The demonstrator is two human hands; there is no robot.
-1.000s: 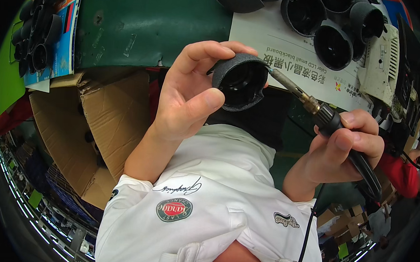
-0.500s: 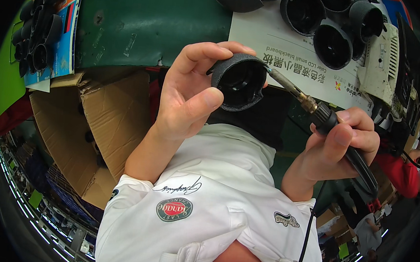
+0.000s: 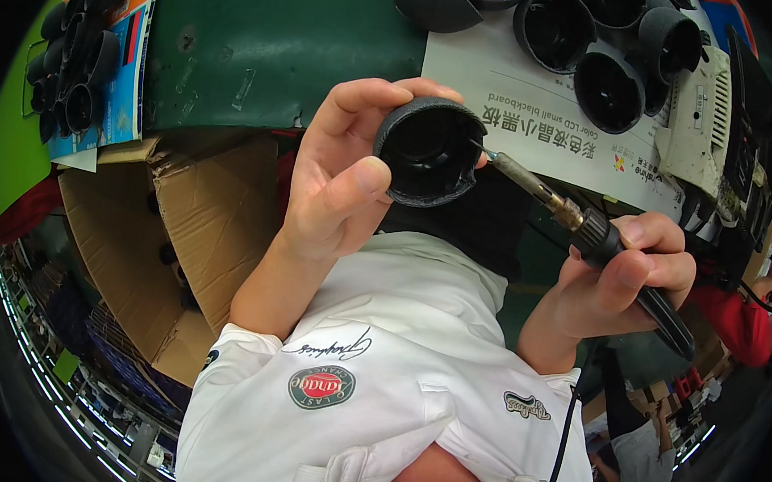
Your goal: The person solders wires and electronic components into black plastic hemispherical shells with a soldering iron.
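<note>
My left hand (image 3: pixel 342 166) is closed around a black cup-shaped plastic part (image 3: pixel 428 190), with thumb and fingers on its outer wall. The part's hollow side faces up toward me, and its rim is notched at the lower right. Between the fingers of my right hand (image 3: pixel 630 276) is a soldering iron (image 3: pixel 555 197) with a black handle and a metal barrel. Its thin tip points left and reaches the right edge of the part's rim; I cannot tell whether it touches.
Several similar black cup-shaped parts (image 3: pixel 555 31) stand on a white printed sheet (image 3: pixel 470 68) on the green table (image 3: pixel 284 37). More black parts (image 3: pixel 80 108) lie far left. A grey-white device (image 3: pixel 701 120) sits at right. An open cardboard box (image 3: pixel 217 220) is at left; a person (image 3: pixel 644 456) is lower right.
My left hand has turned the black part so more of its inside faces me and shifted it slightly left. The iron's tip has moved slightly down along its right rim.
</note>
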